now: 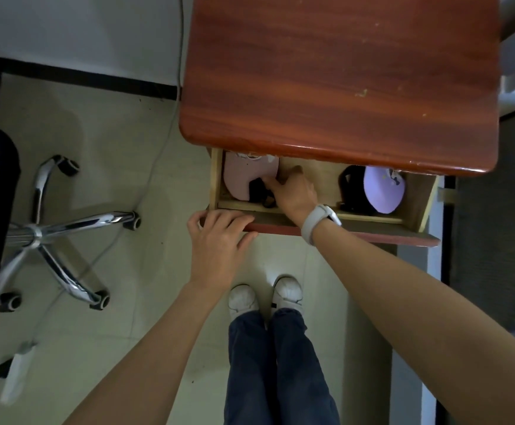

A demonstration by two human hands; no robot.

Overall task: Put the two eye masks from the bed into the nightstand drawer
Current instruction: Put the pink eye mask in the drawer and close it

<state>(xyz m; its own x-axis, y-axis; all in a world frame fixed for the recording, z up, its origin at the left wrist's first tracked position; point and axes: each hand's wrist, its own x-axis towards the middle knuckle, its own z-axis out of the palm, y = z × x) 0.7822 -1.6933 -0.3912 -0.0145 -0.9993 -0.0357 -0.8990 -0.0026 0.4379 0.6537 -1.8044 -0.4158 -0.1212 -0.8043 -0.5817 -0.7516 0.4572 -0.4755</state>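
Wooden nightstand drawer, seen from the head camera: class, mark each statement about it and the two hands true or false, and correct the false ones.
1. The wooden nightstand drawer is pulled open. True.
2. The pale pink eye mask lies at the drawer's right end. False: it lies at the left end; the lilac eye mask is on the right.
3. The right hand reaches inside the drawer beside the pink mask. True.
4. The left hand holds the lilac mask. False: it rests on the drawer's front edge.
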